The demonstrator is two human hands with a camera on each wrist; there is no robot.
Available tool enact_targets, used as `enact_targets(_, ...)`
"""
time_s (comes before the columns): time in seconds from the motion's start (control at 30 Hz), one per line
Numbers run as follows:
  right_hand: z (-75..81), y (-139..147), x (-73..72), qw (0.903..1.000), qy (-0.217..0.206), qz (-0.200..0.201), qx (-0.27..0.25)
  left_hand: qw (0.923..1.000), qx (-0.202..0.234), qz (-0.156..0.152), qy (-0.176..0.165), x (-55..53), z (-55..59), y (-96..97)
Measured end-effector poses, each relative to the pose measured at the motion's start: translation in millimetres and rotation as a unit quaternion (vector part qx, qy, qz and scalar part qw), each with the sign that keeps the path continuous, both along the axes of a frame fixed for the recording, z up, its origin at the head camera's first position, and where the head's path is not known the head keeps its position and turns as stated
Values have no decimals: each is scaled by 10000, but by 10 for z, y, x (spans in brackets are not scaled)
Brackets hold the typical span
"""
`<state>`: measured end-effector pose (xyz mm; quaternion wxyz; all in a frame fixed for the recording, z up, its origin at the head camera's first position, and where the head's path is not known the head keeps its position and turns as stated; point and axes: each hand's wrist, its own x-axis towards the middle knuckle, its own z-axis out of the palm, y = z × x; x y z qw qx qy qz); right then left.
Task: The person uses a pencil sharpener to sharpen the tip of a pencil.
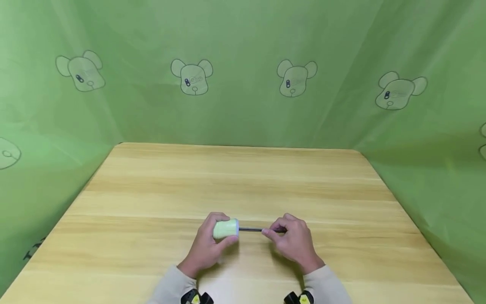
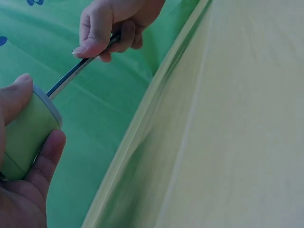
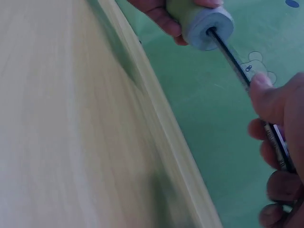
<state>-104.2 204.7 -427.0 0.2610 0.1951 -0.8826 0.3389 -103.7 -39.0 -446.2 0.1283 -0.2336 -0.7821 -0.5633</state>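
Note:
My left hand point(image 1: 206, 245) grips a light green cylindrical pencil sharpener point(image 1: 225, 229), its pale blue end facing right. A dark pencil point(image 1: 249, 229) runs from the hole in that end, with its tip hidden inside. My right hand point(image 1: 292, 238) pinches the pencil between thumb and fingers, some way out from the sharpener. Both are held above the table. In the right wrist view the pencil point(image 3: 231, 57) enters the round pale end point(image 3: 202, 35), and printed lettering shows along its side. In the left wrist view the sharpener point(image 2: 31, 130) sits between thumb and fingers.
A wood-grain table point(image 1: 235, 181) spreads under both hands. Green cloth point(image 1: 243, 114) with printed bear heads hangs behind it and along both sides. Each wrist carries a black and yellow device point(image 1: 196, 297) at the near edge of the view.

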Motion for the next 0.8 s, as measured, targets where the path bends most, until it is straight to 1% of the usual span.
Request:
enact_targets(0.07, 6, -16, 8, 9998, -130, -135, 45, 9999, 28, 105, -98, -1, 1, 17)
enact_targets(0.1, 5, -31, 9, 9997, -88, -215, 54, 9998, 47, 154, -113, -2, 0, 23)
enact_targets(0.23, -26, -102, -15, 9969, 503, -603, 17, 9992, 224, 221, -229, -5, 20, 35)
enact_targets(0.3, -44, -124, -29, 9947, 812, -630, -97, 9985, 349, 222, -365, -8, 25, 32)
enact_targets(0.43, -83, -137, -40, 9903, 1305, -311, -365, 9964, 573, 161, -604, 1, 15, 5)
enact_targets(0.5, -95, -130, -53, 9865, 1558, -159, -473, 9962, 617, 96, -601, -3, 16, -3)
enact_targets(0.57, -108, -121, -71, 9833, 1716, -41, -598, 9962, 638, 39, -586, -8, 20, -15)
enact_targets(0.7, -128, -111, -112, 9814, 1759, 200, -739, 9962, 645, -3, -591, -25, 37, -40)
enact_targets(0.8, -122, -99, -124, 9840, 1684, 236, -523, 9968, 638, -71, -476, -43, 39, -48)
